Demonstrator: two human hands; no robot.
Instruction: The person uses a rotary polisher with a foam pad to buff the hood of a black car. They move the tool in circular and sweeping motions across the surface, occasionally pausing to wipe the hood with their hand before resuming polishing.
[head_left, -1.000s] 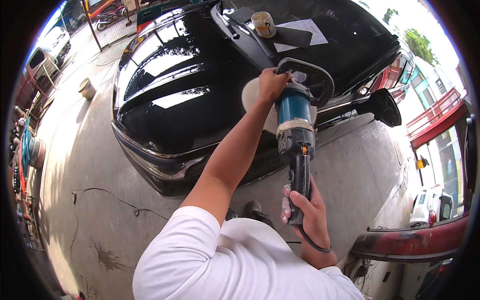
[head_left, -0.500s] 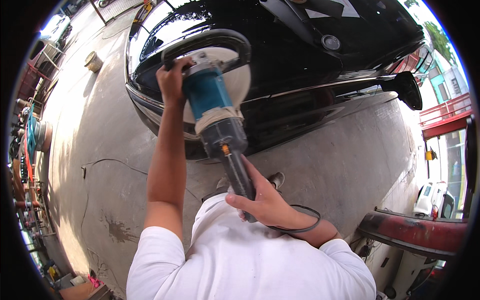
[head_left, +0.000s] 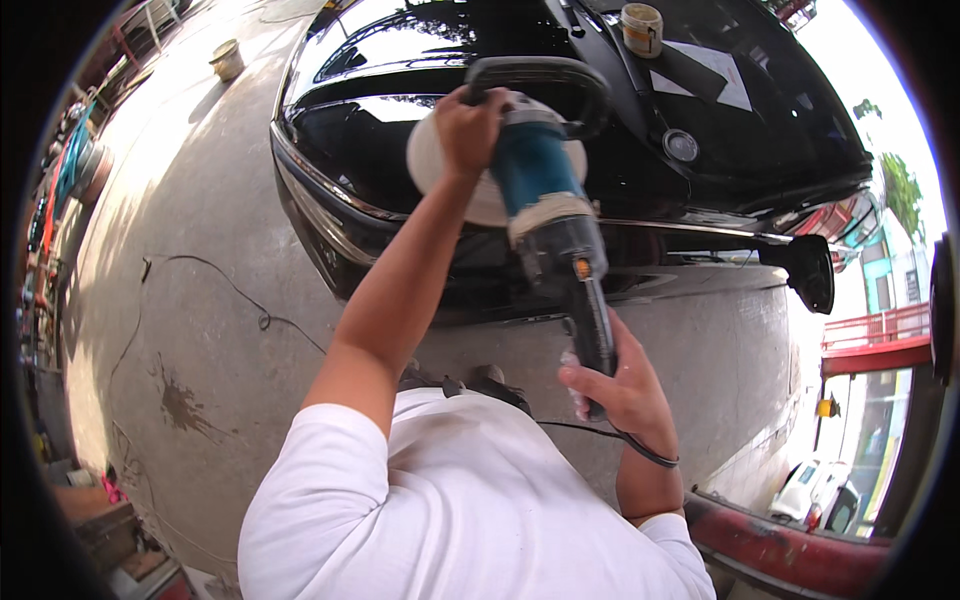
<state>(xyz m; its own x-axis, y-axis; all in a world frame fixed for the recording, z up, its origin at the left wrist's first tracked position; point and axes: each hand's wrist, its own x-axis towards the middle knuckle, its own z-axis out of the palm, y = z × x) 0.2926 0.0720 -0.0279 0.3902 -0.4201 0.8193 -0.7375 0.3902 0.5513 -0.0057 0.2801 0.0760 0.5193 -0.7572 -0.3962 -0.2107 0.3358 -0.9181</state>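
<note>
One polisher (head_left: 540, 170) over one black car (head_left: 645, 185)
My left hand (head_left: 470, 135) clasps its front loop (head_left: 540, 68), my right hand (head_left: 635, 390) its rear grip (head_left: 590, 330); one marked tub (head_left: 641, 30), too small to read, stands beyond.

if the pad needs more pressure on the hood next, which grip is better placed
Probably the left grip: it holds the black loop handle by the white polishing pad, over the car hood. The right grip is on the rear handle of the polisher, farther from the pad.

We observe a teal-and-black polisher (head_left: 540, 180), rear grip (head_left: 592, 335) nearest us, loop handle (head_left: 540, 67) farthest, its pale round pad (head_left: 427, 157) over the glossy black car (head_left: 335, 135).
</note>
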